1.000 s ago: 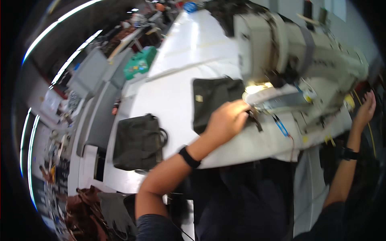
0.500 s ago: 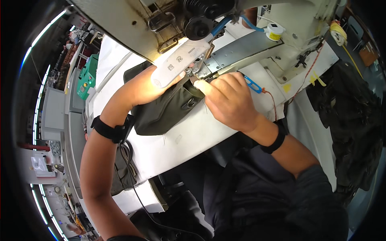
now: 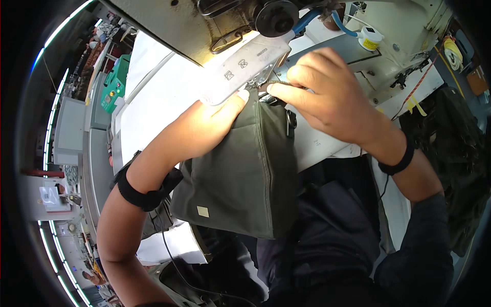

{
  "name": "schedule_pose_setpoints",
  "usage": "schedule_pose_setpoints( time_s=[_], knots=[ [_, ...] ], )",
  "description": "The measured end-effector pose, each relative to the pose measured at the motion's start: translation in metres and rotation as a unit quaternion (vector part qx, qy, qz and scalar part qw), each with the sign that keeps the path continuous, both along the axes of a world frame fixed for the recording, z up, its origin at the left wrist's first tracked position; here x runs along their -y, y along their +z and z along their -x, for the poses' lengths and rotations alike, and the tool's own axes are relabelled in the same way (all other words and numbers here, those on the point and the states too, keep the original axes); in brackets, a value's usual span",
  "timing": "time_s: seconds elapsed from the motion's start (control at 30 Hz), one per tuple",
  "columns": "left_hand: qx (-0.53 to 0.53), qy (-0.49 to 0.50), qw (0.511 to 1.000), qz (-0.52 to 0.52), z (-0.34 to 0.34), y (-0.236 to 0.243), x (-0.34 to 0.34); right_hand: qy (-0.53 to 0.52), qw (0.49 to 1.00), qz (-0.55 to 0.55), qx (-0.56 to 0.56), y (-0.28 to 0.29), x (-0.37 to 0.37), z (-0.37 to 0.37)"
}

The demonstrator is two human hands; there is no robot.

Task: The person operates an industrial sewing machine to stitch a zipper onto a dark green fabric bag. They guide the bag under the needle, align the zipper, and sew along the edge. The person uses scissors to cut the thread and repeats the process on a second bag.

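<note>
In the head view, the dark bag (image 3: pixel 230 171) has its narrow top up by the sewing machine (image 3: pixel 153 23), at the white guard (image 3: pixel 240 71), and its wide end reaches over the table edge above the person's lap. The left hand (image 3: pixel 207 127) lies along the bag's left side, thumb against the cloth; its other fingertips are hidden, so I can't tell if they pinch. The right hand (image 3: pixel 332 97) is at the bag's top, fingers curled close together; whether thumb and forefinger pinch anything I can't make out. A green case (image 3: pixel 116 84) stands well apart.
</note>
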State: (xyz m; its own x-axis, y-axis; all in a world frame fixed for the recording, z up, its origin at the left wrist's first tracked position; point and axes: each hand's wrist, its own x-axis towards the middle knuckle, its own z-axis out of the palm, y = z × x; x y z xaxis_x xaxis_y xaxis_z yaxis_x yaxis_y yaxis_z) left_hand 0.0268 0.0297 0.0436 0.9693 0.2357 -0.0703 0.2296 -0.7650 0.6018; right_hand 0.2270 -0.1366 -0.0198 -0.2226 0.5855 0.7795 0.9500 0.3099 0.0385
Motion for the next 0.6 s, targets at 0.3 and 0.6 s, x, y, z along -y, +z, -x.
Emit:
schedule_pose_setpoints(
  time_s=[0.3, 0.6],
  knots=[
    [0.012, -0.038, 0.999, -0.02, 0.012, -0.016, 0.0, -0.058, 0.998, 0.026, -0.009, 0.008, -0.001, -0.002],
    [-0.056, 0.113, 0.985, 0.118, 0.003, -0.005, 0.018, -0.122, 0.99, -0.027, -0.071, -0.002, -0.004, 0.015]
  ],
)
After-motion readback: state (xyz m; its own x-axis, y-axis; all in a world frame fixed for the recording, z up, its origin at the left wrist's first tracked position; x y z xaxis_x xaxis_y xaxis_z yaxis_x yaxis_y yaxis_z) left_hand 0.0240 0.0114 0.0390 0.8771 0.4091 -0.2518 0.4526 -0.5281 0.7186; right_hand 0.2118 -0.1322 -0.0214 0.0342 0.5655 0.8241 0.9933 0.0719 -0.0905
